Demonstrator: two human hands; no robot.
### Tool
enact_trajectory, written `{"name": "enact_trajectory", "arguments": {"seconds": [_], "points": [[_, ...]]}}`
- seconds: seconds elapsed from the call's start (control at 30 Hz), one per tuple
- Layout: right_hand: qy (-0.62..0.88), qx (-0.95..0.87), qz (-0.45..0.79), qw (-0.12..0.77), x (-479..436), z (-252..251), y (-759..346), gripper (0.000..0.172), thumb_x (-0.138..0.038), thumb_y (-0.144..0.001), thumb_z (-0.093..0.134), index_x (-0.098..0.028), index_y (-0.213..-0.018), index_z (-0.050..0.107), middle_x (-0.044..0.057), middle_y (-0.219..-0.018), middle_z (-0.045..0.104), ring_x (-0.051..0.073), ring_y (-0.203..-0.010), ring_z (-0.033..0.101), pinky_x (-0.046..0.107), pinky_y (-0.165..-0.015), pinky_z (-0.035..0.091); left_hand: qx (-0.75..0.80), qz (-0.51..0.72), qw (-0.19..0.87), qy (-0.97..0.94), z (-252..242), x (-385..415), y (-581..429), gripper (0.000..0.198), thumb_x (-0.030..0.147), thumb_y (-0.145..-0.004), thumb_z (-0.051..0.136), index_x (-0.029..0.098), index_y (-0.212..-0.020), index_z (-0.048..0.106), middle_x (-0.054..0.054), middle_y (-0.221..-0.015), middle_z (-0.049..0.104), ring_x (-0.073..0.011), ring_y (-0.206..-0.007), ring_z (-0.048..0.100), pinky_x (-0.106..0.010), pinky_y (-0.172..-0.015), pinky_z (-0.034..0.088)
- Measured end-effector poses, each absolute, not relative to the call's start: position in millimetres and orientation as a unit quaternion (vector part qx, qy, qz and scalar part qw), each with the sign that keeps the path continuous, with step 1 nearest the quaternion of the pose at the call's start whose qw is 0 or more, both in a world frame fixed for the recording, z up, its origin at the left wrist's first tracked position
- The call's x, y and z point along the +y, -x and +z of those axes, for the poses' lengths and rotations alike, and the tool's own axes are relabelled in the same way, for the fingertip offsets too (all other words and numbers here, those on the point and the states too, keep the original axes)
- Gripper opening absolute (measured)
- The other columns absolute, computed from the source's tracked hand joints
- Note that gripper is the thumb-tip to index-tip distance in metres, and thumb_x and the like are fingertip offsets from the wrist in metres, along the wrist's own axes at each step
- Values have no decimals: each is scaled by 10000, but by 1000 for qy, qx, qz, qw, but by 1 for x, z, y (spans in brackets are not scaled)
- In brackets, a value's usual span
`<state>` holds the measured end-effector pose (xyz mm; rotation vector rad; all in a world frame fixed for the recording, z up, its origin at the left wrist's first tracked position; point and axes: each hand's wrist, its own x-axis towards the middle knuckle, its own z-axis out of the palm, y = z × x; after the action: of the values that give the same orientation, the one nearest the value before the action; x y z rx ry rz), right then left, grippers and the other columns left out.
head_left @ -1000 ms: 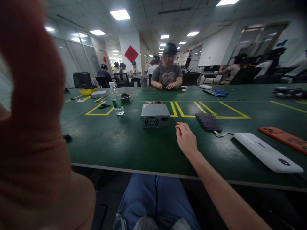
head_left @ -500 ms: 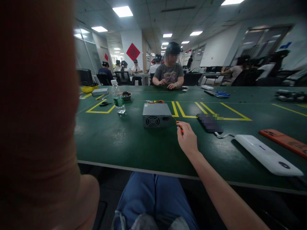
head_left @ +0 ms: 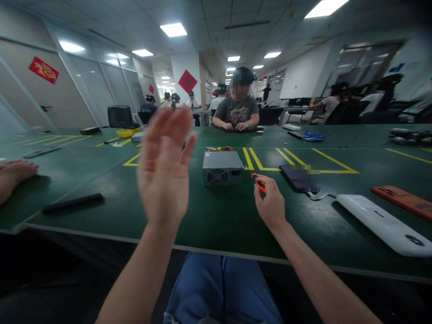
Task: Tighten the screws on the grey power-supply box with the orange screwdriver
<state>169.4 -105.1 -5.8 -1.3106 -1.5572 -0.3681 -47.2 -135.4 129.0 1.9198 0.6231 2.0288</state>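
Note:
A grey metal computer power supply (head_left: 223,167) sits on the green table, its round fan grille and power socket facing me. Bundled cables (head_left: 220,149) show behind its top edge. My right hand (head_left: 270,200) rests low over the table to the right of the box, closed around a screwdriver (head_left: 259,183) with an orange and black handle. The screwdriver's tip is hard to make out; the handle is apart from the box. My left hand (head_left: 165,171) is raised above the table left of the box, slightly blurred, fingers extended and holding nothing.
On the right lie a dark phone (head_left: 299,178), a white power bank (head_left: 383,222) cabled to it, and an orange phone (head_left: 403,200). A black bar (head_left: 73,203) lies at left near another person's hand (head_left: 16,173). A person (head_left: 236,108) sits opposite.
My left hand has moved away from right before the camera to above the table, uncovering the left side. My right hand still grips the screwdriver. The power supply stays on the table.

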Motion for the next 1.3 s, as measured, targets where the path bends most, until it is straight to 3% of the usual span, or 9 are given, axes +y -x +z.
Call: {"name": "enact_trajectory", "arguments": {"seconds": [0.1, 0.17, 0.23, 0.33, 0.6, 1.3], "points": [[537, -646, -182, 511, -111, -1, -168, 162, -197, -828, 431, -201, -978, 490, 81, -1039, 584, 185, -948, 561, 323, -789, 447, 316, 562, 96, -758, 91, -84, 19, 296, 288, -876, 374, 269, -1158, 463, 5, -1221, 536, -151, -1190, 448, -366, -1025, 354], [518, -649, -215, 514, -115, 2, -168, 149, -174, -806, 463, -204, -949, 494, 72, -1034, 598, 175, -946, 567, 315, -799, 432, 390, 451, 35, -802, 61, -47, 5, 340, 258, -832, 441, 209, -1167, 475, -43, -1267, 506, -186, -1239, 388, -388, -1053, 304], [490, -658, -245, 517, -119, 4, -168, 151, -151, -775, 500, -206, -916, 499, 61, -1018, 616, 163, -929, 579, 304, -796, 423, 431, 367, -33, -824, 36, -19, -4, 425, 232, -796, 480, 221, -1219, 439, -37, -1351, 420, -212, -1299, 287, -444, -1090, 201], [444, -686, -265, 511, -123, 4, -169, 159, -126, -737, 534, -207, -870, 503, 46, -966, 642, 146, -868, 600, 285, -761, 429, 449, 297, -82, -839, 16, -1, -7, 485, 233, -758, 521, 228, -1234, 431, -41, -1360, 408, -223, -1310, 259, -459, -1094, 145], [413, -749, -249, 454, -120, 0, -160, 156, -133, -749, 515, -209, -885, 522, 47, -998, 644, 137, -877, 602, 282, -754, 431, 428, 311, -92, -843, 10, 0, 0, 470, 302, -789, 508, 271, -1249, 412, -2, -1330, 449, -192, -1225, 375, -387, -1017, 258], [472, -691, -292, 463, -123, 1, -166, 98, -147, -722, 520, -213, -793, 522, 9, -896, 671, 134, -764, 612, 296, -732, 395, 441, 318, -69, -836, 14, -4, 4, 423, 271, -802, 480, 290, -1223, 445, 1, -1301, 482, -197, -1194, 394, -382, -969, 263]]}}
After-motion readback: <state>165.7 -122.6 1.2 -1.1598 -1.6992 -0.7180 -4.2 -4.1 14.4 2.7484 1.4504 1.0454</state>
